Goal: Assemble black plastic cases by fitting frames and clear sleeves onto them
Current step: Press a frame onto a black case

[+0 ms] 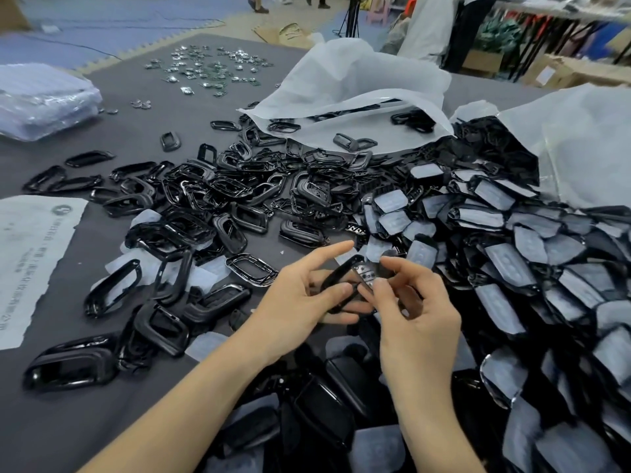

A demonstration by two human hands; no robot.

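My left hand (300, 295) holds a black plastic frame (338, 273) between thumb and lower fingers, its index finger stretched out above. My right hand (409, 302) pinches a small case piece (367, 276) with silver buttons against the frame. Both hands meet above the grey table (85, 421), in front of a big heap of loose black frames (218, 196). To the right lies a pile of black cases with clear film (512, 250). How far the piece sits inside the frame is hidden by my fingers.
A white plastic bag (358, 93) spills frames at the back; another white bag (587, 148) stands at right. Small shiny metal parts (208, 68) lie scattered far back. A wrapped bundle (41, 100) sits at far left, a printed paper sheet (30, 254) at left.
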